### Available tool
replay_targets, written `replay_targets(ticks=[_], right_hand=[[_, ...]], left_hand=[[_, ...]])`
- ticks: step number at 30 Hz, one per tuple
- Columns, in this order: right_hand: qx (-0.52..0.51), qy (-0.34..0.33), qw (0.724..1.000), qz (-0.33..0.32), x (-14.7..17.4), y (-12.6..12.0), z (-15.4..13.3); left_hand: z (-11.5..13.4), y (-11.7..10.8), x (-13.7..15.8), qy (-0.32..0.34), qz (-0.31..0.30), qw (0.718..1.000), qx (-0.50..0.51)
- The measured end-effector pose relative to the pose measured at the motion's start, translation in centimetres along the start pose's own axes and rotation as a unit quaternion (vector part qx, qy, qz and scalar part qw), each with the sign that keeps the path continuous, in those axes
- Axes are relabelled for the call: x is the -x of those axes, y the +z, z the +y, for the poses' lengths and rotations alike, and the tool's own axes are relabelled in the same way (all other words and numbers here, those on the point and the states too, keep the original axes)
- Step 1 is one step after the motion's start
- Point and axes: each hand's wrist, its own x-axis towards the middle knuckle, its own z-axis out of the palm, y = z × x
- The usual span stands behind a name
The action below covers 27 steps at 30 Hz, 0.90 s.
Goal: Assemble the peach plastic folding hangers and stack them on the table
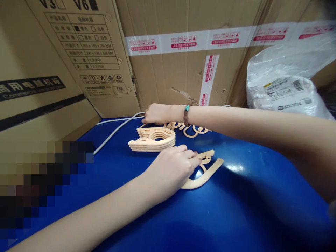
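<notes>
My left hand (177, 166) is closed on a beige plastic folding hanger (207, 178), whose curved arms stick out to the right just over the blue table. Behind it lies a neat stack of similar folded hangers (153, 141). Beyond that stack, my right hand (157, 113), with a braided bracelet (186, 113) at its wrist, reaches across to the left. Its fingers are curled downward, and what they hold is hidden. Beneath the right forearm several beige hook pieces (190, 131) are partly covered.
The blue tabletop (210, 217) reflects light. A white cable (112, 134) curves along its left side. Cardboard boxes (162, 73) stand along the back and left. A clear plastic bag with a labelled white package (288, 94) sits at the back right.
</notes>
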Motion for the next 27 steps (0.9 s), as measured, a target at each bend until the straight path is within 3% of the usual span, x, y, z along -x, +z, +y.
replay_targets(ticks=[5,8,10,12,14,17,23,27], right_hand=[[0.013,0.052,0.998,0.040,1.5,-0.7,0.3],[-0.059,0.145,0.981,0.117,3.7,-1.2,0.7],[-0.194,0.235,0.933,0.190,5.9,-1.5,0.5],[-0.376,0.265,0.854,0.241,8.6,-1.8,-0.4],[-0.536,0.279,0.758,0.244,11.8,-2.3,-2.2],[-0.626,0.329,0.662,0.249,16.8,-3.0,-5.8],[-0.680,0.403,0.577,0.207,23.5,-2.2,-10.7],[-0.676,0.439,0.551,0.216,24.6,-1.4,-11.2]], left_hand=[[0.1,-0.4,0.0,0.000,-0.021,1.000,0.010],[0.4,-1.0,0.1,-0.001,-0.044,0.999,0.014],[0.7,-1.5,0.1,-0.016,-0.074,0.997,0.018],[0.8,-1.8,0.1,-0.025,-0.096,0.995,0.015],[0.8,-1.8,0.0,-0.024,-0.096,0.995,0.006],[0.6,-1.7,-0.4,-0.015,-0.087,0.996,-0.003],[0.6,-2.0,-1.2,-0.021,-0.101,0.995,0.008],[0.5,-1.9,-1.1,-0.016,-0.076,0.997,0.022]])
